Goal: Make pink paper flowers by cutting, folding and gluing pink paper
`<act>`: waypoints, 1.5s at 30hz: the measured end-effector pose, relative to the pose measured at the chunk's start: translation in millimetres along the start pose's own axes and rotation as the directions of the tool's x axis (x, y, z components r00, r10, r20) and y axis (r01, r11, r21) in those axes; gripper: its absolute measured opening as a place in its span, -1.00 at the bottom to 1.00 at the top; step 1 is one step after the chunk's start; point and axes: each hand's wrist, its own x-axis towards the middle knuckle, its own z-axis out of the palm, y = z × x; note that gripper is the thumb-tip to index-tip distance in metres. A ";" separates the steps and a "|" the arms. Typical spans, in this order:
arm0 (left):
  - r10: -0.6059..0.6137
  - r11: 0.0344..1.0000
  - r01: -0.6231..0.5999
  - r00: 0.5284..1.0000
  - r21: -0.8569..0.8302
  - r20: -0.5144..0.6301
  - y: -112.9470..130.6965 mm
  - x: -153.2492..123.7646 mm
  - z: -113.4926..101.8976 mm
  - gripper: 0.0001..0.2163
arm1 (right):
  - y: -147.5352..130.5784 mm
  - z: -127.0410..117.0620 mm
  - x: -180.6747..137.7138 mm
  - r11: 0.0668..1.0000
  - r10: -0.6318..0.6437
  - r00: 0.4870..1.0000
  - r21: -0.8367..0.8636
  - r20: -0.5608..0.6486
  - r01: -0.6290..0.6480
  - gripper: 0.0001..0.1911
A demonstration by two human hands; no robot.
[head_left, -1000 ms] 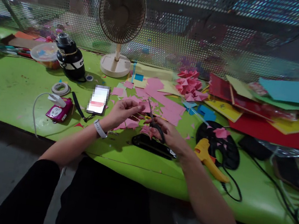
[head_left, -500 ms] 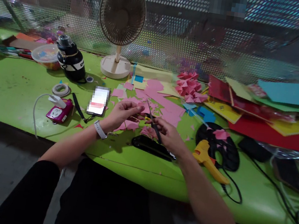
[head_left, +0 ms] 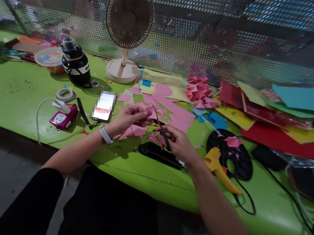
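Note:
My left hand [head_left: 130, 119], with a white watch band on its wrist, is closed in a pinch above the pink paper scraps [head_left: 135, 131]. Pink paper shows at its fingertips, but I cannot make out what they grip. In my right hand [head_left: 177, 140] is a pair of dark scissors [head_left: 165, 138], its slim point aimed up and to the left, close to the left fingertips. A small yellow-and-black item [head_left: 157, 124] lies between the hands, partly hidden. Just below them rests a glossy black long object [head_left: 161, 156].
A phone [head_left: 104, 106], purple power adapter [head_left: 63, 116], tape roll [head_left: 65, 94] and black bottle [head_left: 77, 66] stand left. Behind are a fan [head_left: 121, 70] and folded pink paper shapes [head_left: 199, 91]. Right lie a yellow glue gun [head_left: 220, 171] with its cord and coloured sheets [head_left: 309, 98].
The scissors and the right fingers have shifted very slightly. Both hands otherwise keep their places, and the whole view has moved a little.

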 end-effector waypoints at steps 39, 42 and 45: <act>-0.005 0.994 -0.003 0.998 0.111 0.067 2.8 0.2 -3.9 -0.64 | -2.7 -3.1 -2.3 0.999 0.027 0.996 0.042 0.087 -0.030 -0.53; 0.004 0.994 -0.008 0.999 0.110 0.036 4.0 0.1 -3.0 -0.60 | -3.5 -2.6 -3.0 0.997 0.051 0.996 0.051 0.077 -0.055 -0.52; 0.011 0.994 -0.015 0.999 0.111 0.042 3.9 -0.3 -2.0 -0.57 | -6.0 -0.4 -3.0 0.998 0.031 0.997 0.053 0.076 -0.036 -0.50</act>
